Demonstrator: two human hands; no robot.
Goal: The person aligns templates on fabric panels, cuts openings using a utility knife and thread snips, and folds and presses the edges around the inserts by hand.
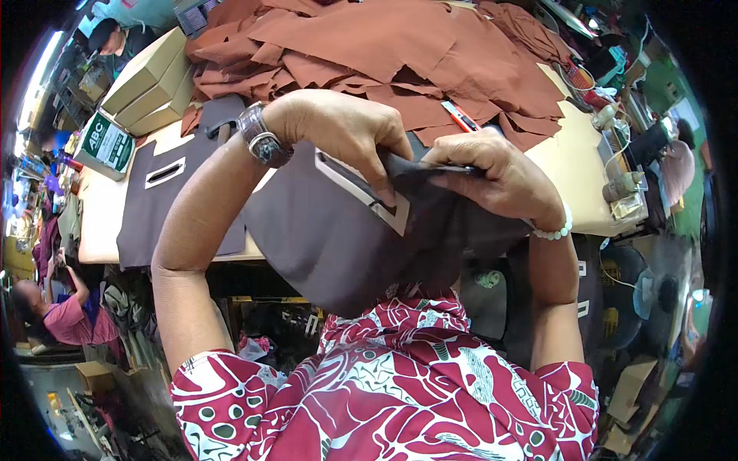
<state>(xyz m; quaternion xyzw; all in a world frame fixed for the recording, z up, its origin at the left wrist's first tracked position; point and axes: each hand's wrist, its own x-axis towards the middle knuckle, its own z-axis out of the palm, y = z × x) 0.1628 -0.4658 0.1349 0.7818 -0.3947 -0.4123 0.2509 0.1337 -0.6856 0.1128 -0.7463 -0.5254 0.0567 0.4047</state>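
Working the pale border (397, 221), you gripped the dark fabric (307, 230) with your left hand (338, 123) and pinched its edge with your right hand (500, 169); alignment likely required even tension.

1. Some fingertips of the left hand (346, 127) are hidden at the held dark cloth (307, 230).
2. A dark sliver at the right hand's (496, 173) fingers is too small to identify.
3. That hand hides the near end of the cutter (460, 116).
4. The far edge cuts off the rust cloth pile (369, 46).
5. The head of the left-side person in pink (73, 319) is blurred.
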